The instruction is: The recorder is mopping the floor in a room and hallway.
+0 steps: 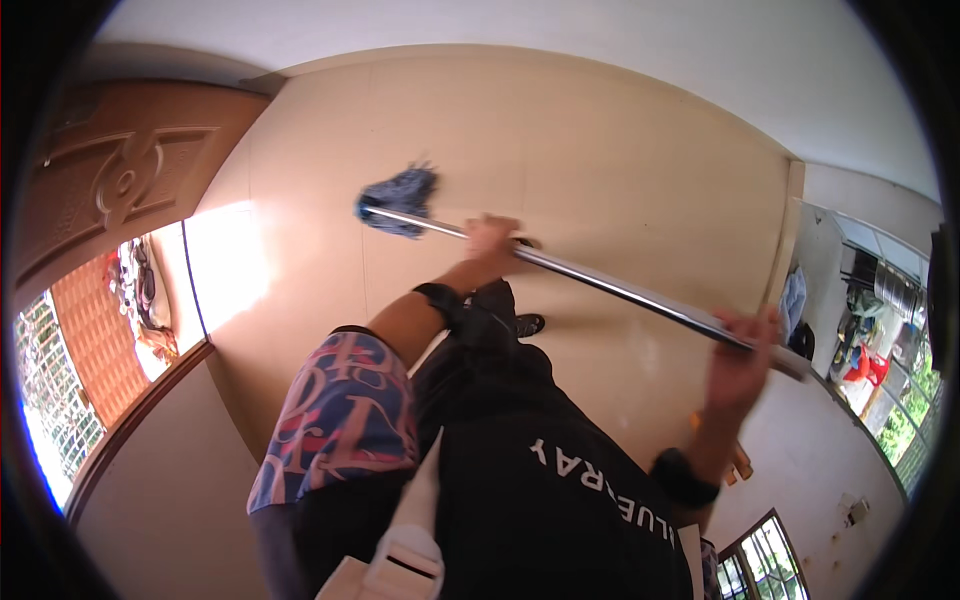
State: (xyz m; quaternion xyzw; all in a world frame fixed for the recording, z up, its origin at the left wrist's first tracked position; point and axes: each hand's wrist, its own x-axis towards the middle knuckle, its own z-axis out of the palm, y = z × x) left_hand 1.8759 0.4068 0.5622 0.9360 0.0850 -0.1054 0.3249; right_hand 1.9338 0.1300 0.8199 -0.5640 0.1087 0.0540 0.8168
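Observation:
A string mop with a shiny metal handle (622, 281) slants across the view, from upper left to lower right. Its blue-grey mop head (405, 196) rests on the beige floor, strands spread to the right of the blue socket. My left hand (491, 238) wraps around the lower part of the handle, closer to the mop head. Near the handle's top end, my right hand (742, 345) grips the shaft; it is blurred, and its fingers are partly indistinct. Black bands circle both forearms.
Tan floor (637, 150) stretches to walls at the top and sides. A carved wooden door (127, 176) stands at left beside a sunlit doorway. My shoe (530, 325) shows below the handle. Through a right-hand opening, a red object (868, 366) lies among cluttered items. A barred window (765, 562) is lower right.

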